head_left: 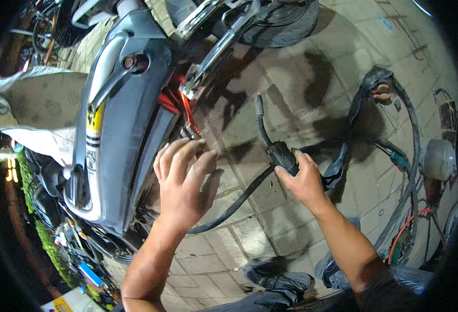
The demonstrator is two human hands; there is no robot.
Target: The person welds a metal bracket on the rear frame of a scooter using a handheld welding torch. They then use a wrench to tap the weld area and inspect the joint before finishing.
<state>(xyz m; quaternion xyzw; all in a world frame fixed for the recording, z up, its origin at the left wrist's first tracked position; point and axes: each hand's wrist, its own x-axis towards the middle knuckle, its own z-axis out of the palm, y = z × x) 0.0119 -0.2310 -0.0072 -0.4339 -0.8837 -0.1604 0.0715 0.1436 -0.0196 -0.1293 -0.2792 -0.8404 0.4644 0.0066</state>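
Note:
My right hand grips a black ribbed cable housing between thumb and fingers. A thin cable runs up from it to a grey cylindrical plug that points away from me. My left hand is open, its fingers curved and apart, with darkened fingertips. Just beyond those fingertips is a small metallic connector. Red wires lead from it into the grey-panelled motorbike or scooter on the left. Whether the fingertips touch the connector, I cannot tell.
A thick black cable curves across the paving beneath my hands. To the right, a wrapped wiring bundle loops near a translucent container and a red wire. A wheel stands at the top. My shoe is below.

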